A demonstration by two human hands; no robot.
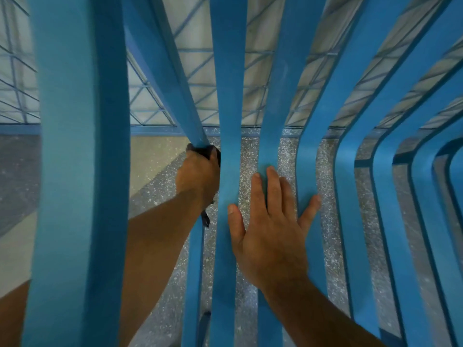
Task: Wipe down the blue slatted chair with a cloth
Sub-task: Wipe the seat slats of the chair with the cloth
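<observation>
Blue slatted chair fills the frame, slats running top to bottom.
Left hand, centre frame: grip clenched on dark cloth against a slat. Right hand: grip released, flat across the slats.

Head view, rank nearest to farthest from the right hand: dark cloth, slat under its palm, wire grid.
1. Slat: under the right hand, touching.
2. Dark cloth: to its left, gripped by the left hand.
3. Wire grid: farthest back, top of view.
</observation>
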